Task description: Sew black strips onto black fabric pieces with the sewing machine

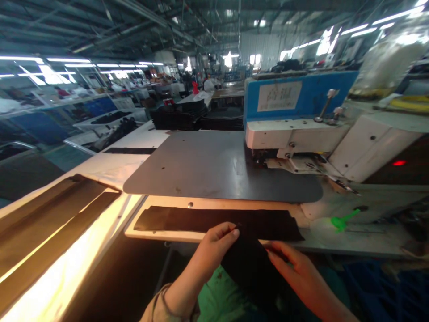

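Large factory hall (134,27), ceiling lights (398,14) lit. Grey plate (197,165) on table (167,201), blue-and-white machine (295,134) over plate's right end. Dark strip (197,219) along table's front edge. Person's left hand (214,246) pinches top of dark cloth (253,266) in front of that edge; right hand (298,266) pinches its right side. Lower end too dark to tell.

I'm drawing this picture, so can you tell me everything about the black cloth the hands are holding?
The black cloth looks like plain, dull fabric. The left hand pinches its top end, and the right hand holds its right edge. From there it slopes down in front of green clothing, where its lower part gets too dark to make out. In this view its top overlaps a dark strip on the board behind it; I can't tell whether they touch.
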`<state>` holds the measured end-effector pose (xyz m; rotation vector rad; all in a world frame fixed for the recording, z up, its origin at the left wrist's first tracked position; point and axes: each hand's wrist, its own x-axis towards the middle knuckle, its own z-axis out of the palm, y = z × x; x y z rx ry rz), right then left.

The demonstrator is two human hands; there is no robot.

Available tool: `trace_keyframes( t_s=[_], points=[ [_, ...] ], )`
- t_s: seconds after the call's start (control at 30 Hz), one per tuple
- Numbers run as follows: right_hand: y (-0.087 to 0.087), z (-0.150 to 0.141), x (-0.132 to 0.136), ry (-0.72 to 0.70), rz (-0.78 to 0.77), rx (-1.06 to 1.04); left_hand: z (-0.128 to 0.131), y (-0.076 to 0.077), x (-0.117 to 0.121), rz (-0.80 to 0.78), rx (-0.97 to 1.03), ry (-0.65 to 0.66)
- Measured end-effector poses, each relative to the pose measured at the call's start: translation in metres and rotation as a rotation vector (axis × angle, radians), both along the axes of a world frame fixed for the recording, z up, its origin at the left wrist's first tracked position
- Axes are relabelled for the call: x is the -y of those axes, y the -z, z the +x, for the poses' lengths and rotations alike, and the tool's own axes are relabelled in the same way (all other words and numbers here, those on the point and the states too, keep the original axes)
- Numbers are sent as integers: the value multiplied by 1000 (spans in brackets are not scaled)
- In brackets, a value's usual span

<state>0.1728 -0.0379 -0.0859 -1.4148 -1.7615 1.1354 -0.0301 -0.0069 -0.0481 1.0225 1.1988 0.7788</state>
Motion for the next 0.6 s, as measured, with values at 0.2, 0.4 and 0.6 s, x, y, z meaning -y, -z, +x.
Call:
trace_keyframes(
  t_s=[0.2,0.4,0.6],
  points=[
    [-25,-25,-10,24,584,158,8,-5,6,198,-167,72],
    [-33,-37,-13,-1,662,188,11,-11,19,437,-361,151],
    [-11,-22,-8,-261,-130,-172,-4,-31,28,455,-329,138]
  ],
)
